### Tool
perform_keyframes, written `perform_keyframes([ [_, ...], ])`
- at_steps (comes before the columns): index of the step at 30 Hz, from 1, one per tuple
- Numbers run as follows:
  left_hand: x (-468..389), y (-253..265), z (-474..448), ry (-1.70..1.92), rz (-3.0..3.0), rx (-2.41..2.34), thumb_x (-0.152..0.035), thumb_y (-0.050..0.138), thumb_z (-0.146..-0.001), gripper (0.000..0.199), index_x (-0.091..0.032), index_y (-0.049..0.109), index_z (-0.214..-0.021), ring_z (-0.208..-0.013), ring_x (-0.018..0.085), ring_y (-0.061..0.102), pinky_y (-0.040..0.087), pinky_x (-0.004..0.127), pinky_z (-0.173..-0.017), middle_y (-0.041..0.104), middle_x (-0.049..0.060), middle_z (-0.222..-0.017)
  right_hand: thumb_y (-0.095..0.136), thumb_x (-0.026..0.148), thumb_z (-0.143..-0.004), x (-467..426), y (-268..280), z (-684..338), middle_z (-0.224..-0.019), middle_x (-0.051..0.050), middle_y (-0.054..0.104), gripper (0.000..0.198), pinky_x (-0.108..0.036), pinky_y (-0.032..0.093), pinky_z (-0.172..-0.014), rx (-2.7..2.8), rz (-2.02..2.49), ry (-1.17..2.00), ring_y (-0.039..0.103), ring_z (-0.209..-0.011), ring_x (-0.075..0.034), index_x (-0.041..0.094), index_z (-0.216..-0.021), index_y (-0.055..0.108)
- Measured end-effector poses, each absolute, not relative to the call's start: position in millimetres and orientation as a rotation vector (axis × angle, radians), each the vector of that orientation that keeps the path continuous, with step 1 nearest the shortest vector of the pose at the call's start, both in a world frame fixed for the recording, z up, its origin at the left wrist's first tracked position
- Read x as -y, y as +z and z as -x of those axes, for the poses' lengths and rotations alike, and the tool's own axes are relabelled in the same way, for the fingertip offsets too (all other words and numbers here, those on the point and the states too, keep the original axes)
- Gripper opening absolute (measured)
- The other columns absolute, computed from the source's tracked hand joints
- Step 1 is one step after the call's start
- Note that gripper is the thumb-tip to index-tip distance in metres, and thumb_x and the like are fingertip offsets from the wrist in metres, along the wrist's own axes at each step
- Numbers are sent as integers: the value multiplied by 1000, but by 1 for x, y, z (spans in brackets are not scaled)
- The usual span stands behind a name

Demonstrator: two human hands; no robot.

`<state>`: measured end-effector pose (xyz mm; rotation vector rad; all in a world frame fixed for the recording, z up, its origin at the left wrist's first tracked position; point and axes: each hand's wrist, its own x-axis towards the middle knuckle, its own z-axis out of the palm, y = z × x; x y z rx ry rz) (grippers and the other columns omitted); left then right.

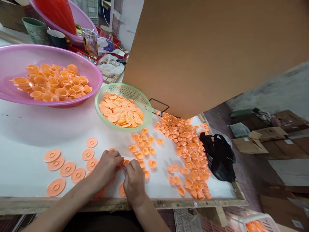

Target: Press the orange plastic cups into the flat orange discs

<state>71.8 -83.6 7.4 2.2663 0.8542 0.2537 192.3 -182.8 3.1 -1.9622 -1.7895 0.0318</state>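
Observation:
At the table's front, my left hand [108, 166] and my right hand [134, 180] meet with their fingers closed around a small orange cup [125, 162]. The fingers hide much of it, and I cannot tell whether a saucer is attached. Left of my hands lie several flat orange saucers [68, 169], each with a raised ring in its middle. Another saucer [122, 190] is partly covered by my right hand. Just beyond the right hand stands a loose group of small orange cups [145, 151].
A large heap of orange cups [190, 154] runs along the right, beside a black bag [218, 158]. A green colander [147, 111] holds saucers; a pink basin [96, 75] holds cups on saucers. A large cardboard sheet [207, 48] rises behind. Cartons [251, 143] stand on the floor.

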Motion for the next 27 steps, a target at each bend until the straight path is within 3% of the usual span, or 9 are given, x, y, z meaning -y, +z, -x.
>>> perform_keyframes([
  [3, 87, 5, -72, 274, -2254, -910, -9, 51, -80, 21, -21, 68, -80, -88, 22, 58, 34, 35, -74, 67, 5, -85, 33, 9, -94, 183, 1, -188, -72, -4, 49, 32, -29, 36, -57, 1785, 1926, -8, 47, -67, -17, 18, -77, 58],
  [8, 84, 5, -72, 351, -2066, -973, -15, 46, -84, 31, -24, 66, -106, -82, 21, 62, 42, 34, -74, 71, 4, -89, 34, 7, -89, 182, -1, -187, -69, -5, 50, 28, -29, 35, -54, 1785, 1900, -157, 49, -64, -19, 19, -76, 56],
  [11, 75, 7, -81, 319, -1990, -884, -18, 46, -84, 23, -23, 68, -87, -81, 19, 61, 44, 30, -72, 68, 3, -86, 37, 9, -87, 180, -5, -191, -67, -4, 50, 25, -29, 33, -50, 1777, 1882, -202, 50, -62, -19, 21, -74, 54],
  [15, 76, 9, -88, 318, -2014, -907, -16, 47, -82, 21, -21, 58, -65, -79, 18, 57, 43, 29, -68, 62, 2, -75, 38, 10, -87, 178, -11, -191, -67, -4, 51, 22, -29, 35, -51, 1779, 1838, -221, 51, -62, -19, 21, -75, 53],
  [20, 81, 17, -86, 286, -2083, -1038, -10, 49, -78, 21, -20, 56, -61, -82, 19, 56, 40, 28, -68, 62, 2, -72, 33, 5, -89, 176, -13, -193, -65, -3, 53, 28, -30, 36, -52, 1867, 1706, -265, 50, -59, -19, 21, -74, 51],
  [27, 73, 29, -110, 69, -2142, -1179, -11, 51, -68, 14, -21, 61, -68, -79, 21, 59, 38, 32, -66, 65, 6, -83, 50, 8, -84, 178, -14, -215, -69, 0, 56, 25, -27, 45, -47, 1623, 1841, 196, 56, -55, -16, 26, -70, 58],
])
